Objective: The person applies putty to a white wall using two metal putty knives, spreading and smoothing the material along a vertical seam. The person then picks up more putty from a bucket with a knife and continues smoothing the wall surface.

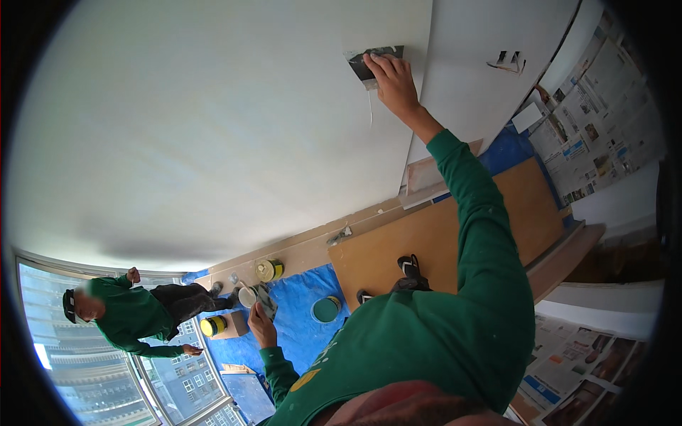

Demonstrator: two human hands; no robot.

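My right hand (389,82) is raised to the white wall (213,128), fingers pressed on a wide, dark putty knife (361,65) lying against the surface near a panel edge. A thin pale streak runs below the blade. Low in the centre, my left hand (261,326) is closed on a grey, smeared scraper (266,302); a pale round container (247,297) is behind it, partly hidden.
A co-worker (124,312) in green stands at left by windows. Blue sheeting (291,284), buckets (270,268) and a teal tub (325,309) are below. I stand on a brown board (369,255). Newspaper (590,113) covers surfaces at right; loose wires (506,65) protrude from the wall.
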